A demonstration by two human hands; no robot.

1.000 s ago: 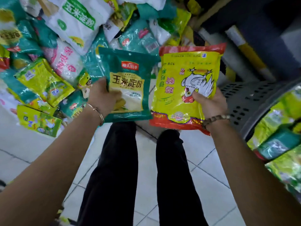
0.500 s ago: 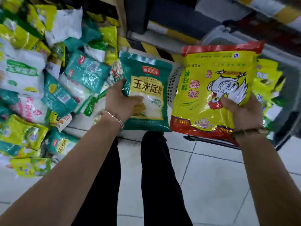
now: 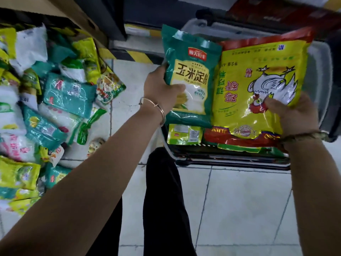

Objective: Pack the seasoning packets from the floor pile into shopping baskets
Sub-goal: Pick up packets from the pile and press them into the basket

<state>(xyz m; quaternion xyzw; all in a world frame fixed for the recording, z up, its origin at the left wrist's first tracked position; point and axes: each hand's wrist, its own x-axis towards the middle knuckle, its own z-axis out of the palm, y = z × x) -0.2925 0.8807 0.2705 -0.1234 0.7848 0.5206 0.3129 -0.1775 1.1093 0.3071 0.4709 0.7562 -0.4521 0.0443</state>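
**A:** Status?

**B:** Left grip [image 3: 162,91] is curled round the left edge of the green packet [image 3: 190,71], thumb across the front. Right grip [image 3: 295,115] pinches the yellow packet [image 3: 258,85] at its lower right, thumb on the printed chicken. Both packets are upright, side by side with edges overlapping, held over the basket [image 3: 230,160].

**A:** Basket contents?

**B:** Some packets lie flat inside, including a small yellow-green one [image 3: 184,134] at the near side. There's plenty left in the floor pile [image 3: 46,108], off to the left.

**A:** Best way to place them?

**B:** My call is to tip both flat and lower them in before letting go. Yellow goes first since it's the wider one, then green on top or beside it. Stacking flat keeps room for more. Don't drop them from height.

**A:** Handling?

**B:** They're glossy film pouches, likely slippery. The fill looks loose, so expect it to sag towards the low end. Green is plump. Yellow is larger and flatter, with red bands top and bottom. The basket is rigid plastic and the floor [image 3: 239,209] is smooth tile.
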